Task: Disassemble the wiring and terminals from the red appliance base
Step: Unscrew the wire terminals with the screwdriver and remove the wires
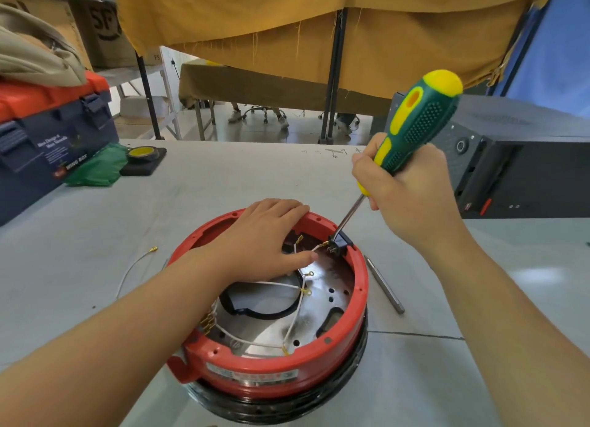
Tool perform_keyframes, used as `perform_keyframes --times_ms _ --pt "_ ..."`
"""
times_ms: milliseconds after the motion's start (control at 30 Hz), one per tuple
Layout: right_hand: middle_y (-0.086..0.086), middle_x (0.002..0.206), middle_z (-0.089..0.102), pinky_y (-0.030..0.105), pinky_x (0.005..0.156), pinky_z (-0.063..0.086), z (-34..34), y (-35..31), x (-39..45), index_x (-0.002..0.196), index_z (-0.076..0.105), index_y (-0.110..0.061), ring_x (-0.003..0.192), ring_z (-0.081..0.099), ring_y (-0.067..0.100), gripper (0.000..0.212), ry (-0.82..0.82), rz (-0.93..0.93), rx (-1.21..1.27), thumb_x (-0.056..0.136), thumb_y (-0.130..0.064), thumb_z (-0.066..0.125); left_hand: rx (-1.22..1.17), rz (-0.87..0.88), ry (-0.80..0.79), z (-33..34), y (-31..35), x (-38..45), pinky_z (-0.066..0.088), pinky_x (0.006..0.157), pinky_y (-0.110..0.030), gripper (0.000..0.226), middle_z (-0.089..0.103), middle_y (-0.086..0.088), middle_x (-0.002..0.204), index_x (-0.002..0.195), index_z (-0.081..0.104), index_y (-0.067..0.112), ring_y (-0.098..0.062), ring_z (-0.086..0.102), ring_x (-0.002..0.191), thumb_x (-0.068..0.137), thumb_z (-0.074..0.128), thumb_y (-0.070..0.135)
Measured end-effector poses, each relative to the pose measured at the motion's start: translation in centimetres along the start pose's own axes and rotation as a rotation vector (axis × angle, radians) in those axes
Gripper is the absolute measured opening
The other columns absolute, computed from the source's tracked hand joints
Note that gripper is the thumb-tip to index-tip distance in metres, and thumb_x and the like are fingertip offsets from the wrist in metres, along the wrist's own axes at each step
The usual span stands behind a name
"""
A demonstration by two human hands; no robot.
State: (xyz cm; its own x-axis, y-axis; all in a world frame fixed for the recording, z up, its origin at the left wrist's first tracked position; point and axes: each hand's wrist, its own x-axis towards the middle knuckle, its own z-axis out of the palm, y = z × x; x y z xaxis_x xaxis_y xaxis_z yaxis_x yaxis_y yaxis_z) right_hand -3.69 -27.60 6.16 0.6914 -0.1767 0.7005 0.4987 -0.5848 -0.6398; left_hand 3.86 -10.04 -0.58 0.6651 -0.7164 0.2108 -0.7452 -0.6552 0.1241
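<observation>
Single head-worn wide-angle view, forward and down, close over the table [223,177] and forearms.

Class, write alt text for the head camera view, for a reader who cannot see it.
A right hand drives a green-and-yellow screwdriver into a black terminal block on the rim of a red appliance base, while the left hand presses on the rim. White wires cross inside; a metal bit lies beside it.

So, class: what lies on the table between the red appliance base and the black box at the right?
In the head view, a loose metal bit lies on the table between the red appliance base and black box.
</observation>
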Motion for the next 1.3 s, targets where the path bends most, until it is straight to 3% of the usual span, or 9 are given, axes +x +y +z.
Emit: perform_keyframes --times_ms 333,400,500,600,800,933,1100,1167,1300 --pt "0.016 0.048 0.044 0.040 0.053 0.040 0.7 -0.9 -0.2 0.056 0.046 0.004 0.050 0.043 0.027 0.036 -0.001 -0.060 -0.103 0.079 -0.023 0.054 0.005 0.003 -0.011 0.0 0.1 0.0 0.017 0.114 -0.034 0.077 0.024 0.006 0.154 0.148 0.022 0.024 -0.017 0.020 0.139 0.086 0.045 0.063" --pt "0.010 0.045 0.040 0.036 0.052 0.038 0.8 -1.1 -0.2 0.051 0.040 -0.004 0.049 0.039 0.022 0.035 -0.012 -0.095 -0.125 0.079 -0.021 0.054 0.009 0.002 -0.013 -0.1 0.1 0.0 0.017 0.114 -0.034 0.077 0.024 0.005 0.154 0.148 0.021 0.023 -0.017 0.020 0.139 0.086 0.045 0.062" --pt "-0.003 0.043 0.027 0.019 0.047 0.025 1.4 -1.3 0.0 0.049 0.026 -0.022 0.047 0.032 0.013 0.043 -0.044 -0.181 -0.174 0.080 -0.018 0.056 0.016 0.004 -0.012 -0.1 0.2 0.0 0.017 0.114 -0.034 0.078 0.024 0.004 0.154 0.148 0.021 0.023 -0.018 0.021 0.139 0.086 0.046 0.062" --pt "-0.004 0.043 0.025 0.020 0.049 0.024 2.3 -1.4 0.2 0.051 0.023 -0.024 0.051 0.031 0.016 0.046 -0.069 -0.217 -0.199 0.080 -0.016 0.057 0.012 0.005 -0.018 -0.1 0.2 0.0 0.018 0.115 -0.035 0.078 0.023 0.005 0.155 0.149 0.020 0.023 -0.018 0.020 0.139 0.086 0.046 0.062" --pt "-0.005 0.045 0.027 0.019 0.047 0.025 2.0 -0.4 0.8 0.051 0.029 -0.021 0.046 0.030 0.009 0.036 -0.001 -0.070 -0.065 0.077 -0.018 0.054 -0.006 -0.002 -0.031 -0.3 0.3 -0.1 0.014 0.114 -0.033 0.079 0.022 0.005 0.155 0.149 0.020 0.023 -0.017 0.018 0.140 0.086 0.046 0.061" --pt "0.012 0.055 0.033 0.041 0.052 0.027 1.1 1.0 1.2 0.056 0.030 -0.008 0.055 0.031 0.024 0.032 0.043 0.131 0.089 0.074 -0.022 0.052 -0.016 -0.009 -0.041 -0.4 0.4 -0.2 0.013 0.114 -0.033 0.079 0.020 0.005 0.155 0.149 0.019 0.023 -0.017 0.016 0.141 0.086 0.047 0.061" --pt "-0.013 0.044 0.031 0.023 0.046 0.028 0.3 2.0 1.2 0.054 0.032 -0.021 0.060 0.036 0.021 0.029 0.069 0.228 0.235 0.075 -0.018 0.051 -0.015 -0.014 -0.053 -0.5 0.5 -0.2 0.011 0.114 -0.032 0.079 0.019 0.006 0.156 0.150 0.017 0.023 -0.015 0.015 0.141 0.086 0.046 0.061" --pt "-0.014 0.045 0.030 0.016 0.042 0.028 0.2 2.3 1.1 0.055 0.031 -0.021 0.062 0.036 0.021 0.034 0.087 0.244 0.287 0.080 -0.012 0.052 -0.014 -0.015 -0.057 -0.6 0.5 -0.3 0.011 0.113 -0.030 0.080 0.018 0.006 0.156 0.150 0.017 0.023 -0.015 0.015 0.140 0.086 0.047 0.061" --pt "-0.013 0.047 0.031 0.015 0.040 0.027 0.2 2.9 1.0 0.058 0.032 -0.020 0.059 0.034 0.018 0.041 0.090 0.290 0.364 0.089 -0.001 0.049 -0.019 -0.019 -0.057 -0.6 0.6 -0.3 0.011 0.114 -0.031 0.081 0.019 0.005 0.156 0.150 0.018 0.023 -0.015 0.015 0.140 0.086 0.048 0.061"
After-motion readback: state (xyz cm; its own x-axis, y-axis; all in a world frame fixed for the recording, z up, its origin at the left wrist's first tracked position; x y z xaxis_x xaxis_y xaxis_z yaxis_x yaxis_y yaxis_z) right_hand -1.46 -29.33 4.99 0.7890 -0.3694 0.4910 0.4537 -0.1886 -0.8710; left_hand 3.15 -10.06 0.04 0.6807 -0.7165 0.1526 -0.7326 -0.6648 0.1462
